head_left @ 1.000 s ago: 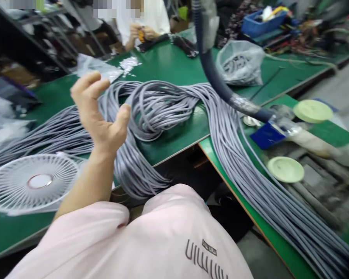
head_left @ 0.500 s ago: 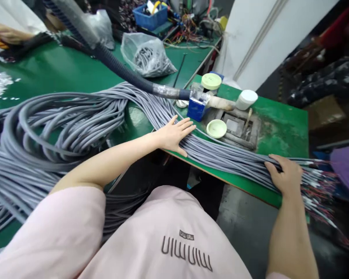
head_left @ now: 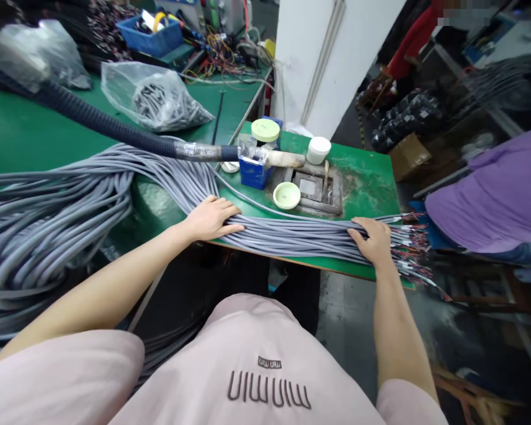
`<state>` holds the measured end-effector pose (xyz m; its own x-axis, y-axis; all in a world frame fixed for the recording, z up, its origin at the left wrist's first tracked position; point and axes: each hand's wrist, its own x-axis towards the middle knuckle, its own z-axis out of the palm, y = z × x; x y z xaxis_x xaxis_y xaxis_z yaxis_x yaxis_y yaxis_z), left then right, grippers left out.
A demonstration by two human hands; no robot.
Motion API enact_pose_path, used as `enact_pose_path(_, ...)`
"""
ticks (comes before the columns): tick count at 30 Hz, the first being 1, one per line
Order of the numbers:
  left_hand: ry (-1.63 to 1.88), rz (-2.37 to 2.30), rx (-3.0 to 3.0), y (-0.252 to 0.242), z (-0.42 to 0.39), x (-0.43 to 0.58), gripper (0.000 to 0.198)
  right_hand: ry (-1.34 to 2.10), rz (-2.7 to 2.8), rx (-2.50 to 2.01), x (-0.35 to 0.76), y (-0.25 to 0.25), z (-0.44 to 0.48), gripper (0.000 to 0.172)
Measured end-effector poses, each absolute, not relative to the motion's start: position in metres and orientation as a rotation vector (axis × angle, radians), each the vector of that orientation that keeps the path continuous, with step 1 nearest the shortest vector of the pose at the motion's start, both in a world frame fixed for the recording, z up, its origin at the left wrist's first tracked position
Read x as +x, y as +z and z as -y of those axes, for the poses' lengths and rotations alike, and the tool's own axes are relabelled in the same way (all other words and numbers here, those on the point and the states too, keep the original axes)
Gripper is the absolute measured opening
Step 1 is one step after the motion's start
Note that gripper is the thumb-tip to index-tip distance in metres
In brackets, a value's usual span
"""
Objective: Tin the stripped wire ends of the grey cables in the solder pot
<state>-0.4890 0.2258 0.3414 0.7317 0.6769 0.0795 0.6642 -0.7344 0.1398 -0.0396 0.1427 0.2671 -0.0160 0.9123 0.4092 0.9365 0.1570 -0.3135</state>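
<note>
A thick bundle of grey cables (head_left: 292, 236) lies along the front of the green table. My left hand (head_left: 213, 219) rests palm down on the bundle, fingers stretched over the cables and thumb apart. Farther right, my right hand (head_left: 374, 239) curves over the bundle close to its end, the thumb on top of the cables. Just beyond it, stripped cable ends with red, white and dark thin wires (head_left: 413, 248) fan out past the table edge. To the left the cables run into large loose coils (head_left: 48, 236).
A ribbed hose (head_left: 115, 130) crosses above the table to a blue box (head_left: 253, 171). Behind the bundle are a pale green dish (head_left: 287, 195), a white tub (head_left: 318, 150) and a sooty square recess (head_left: 314, 189). A bag of grey pieces (head_left: 154, 100) lies behind. A person in purple (head_left: 495, 189) is at right.
My view has turned to the right. My left hand's fingers, spread wide before, are closer together on the bundle. My right hand remains near the wire ends.
</note>
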Motion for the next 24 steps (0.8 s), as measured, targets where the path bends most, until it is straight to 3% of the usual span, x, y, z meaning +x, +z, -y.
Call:
enact_pose_path(7,0.272,-1.165,2.79,0.337,-0.222,-0.493,0.053,-0.002,1.896,-1.751,-0.041,0.269,-0.14,0.036)
enact_pose_path(12,0.381,-1.158,2.782,0.334,-0.219,-0.492,0.049,0.075,1.78,-1.663,-0.045,0.297,-0.154,0.032)
enact_pose_path(19,0.576,-1.207,2.84,0.32,-0.218,-0.495,0.04,0.308,1.765,-1.995,-0.07,0.328,-0.267,0.017)
enact_pose_path(24,0.695,-1.136,2.871,0.313,-0.219,-0.499,0.034,0.352,1.675,-2.262,-0.088,0.327,-0.342,0.032)
